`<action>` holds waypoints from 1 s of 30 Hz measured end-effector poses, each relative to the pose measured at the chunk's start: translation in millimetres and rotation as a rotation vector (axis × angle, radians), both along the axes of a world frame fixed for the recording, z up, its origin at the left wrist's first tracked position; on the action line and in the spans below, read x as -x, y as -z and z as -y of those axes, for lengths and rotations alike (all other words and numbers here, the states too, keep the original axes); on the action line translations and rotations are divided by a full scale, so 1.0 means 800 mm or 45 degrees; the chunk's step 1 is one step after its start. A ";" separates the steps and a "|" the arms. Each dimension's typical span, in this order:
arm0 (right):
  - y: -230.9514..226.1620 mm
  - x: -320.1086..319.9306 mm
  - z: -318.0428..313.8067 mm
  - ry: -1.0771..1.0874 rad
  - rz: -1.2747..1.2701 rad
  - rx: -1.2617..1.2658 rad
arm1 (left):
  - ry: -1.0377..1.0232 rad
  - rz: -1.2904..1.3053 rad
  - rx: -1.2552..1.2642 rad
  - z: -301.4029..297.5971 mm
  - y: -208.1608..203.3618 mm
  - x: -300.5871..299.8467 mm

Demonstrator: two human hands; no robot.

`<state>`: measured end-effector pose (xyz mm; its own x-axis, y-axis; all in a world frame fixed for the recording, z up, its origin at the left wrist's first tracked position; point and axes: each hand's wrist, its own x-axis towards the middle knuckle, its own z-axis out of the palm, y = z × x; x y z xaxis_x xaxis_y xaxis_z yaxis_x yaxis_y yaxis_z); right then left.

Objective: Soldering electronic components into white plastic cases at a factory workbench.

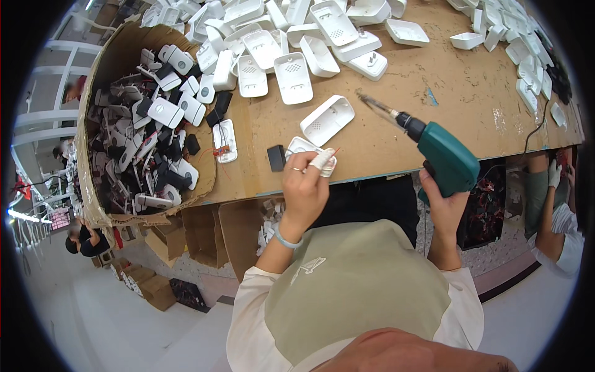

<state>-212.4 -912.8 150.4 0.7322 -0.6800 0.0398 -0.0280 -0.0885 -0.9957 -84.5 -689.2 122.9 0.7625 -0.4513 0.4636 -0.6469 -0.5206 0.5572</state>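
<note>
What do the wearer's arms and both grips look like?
Off-white sleeves end short of the wrists. Left grip: ring, whitish finger wrap, pale grey-blue wristband. Right grip: no ring, wrap or wristband visible.

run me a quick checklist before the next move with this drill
1. Right hand holding the green drill: ok.
2. Left hand at the white cover: ok, though its grip is partly hidden.
3. Drill tip clear of the left hand: ok, it points away.
4. Drill tip at the white cover: not ok, they are apart.
5. Open white case facing up: ok.
6. Black block wired to the cover: cannot tell.
</note>
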 end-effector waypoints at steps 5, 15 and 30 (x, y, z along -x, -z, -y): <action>0.014 0.009 -0.001 -0.044 -0.012 -0.041 | -0.269 0.236 -0.267 0.049 -0.011 -0.007; 0.022 0.015 -0.004 -0.045 -0.057 0.021 | -0.244 0.012 -0.342 0.054 -0.007 -0.046; 0.042 -0.009 -0.015 -0.200 -0.136 0.218 | -0.318 0.012 -0.195 0.056 0.005 -0.048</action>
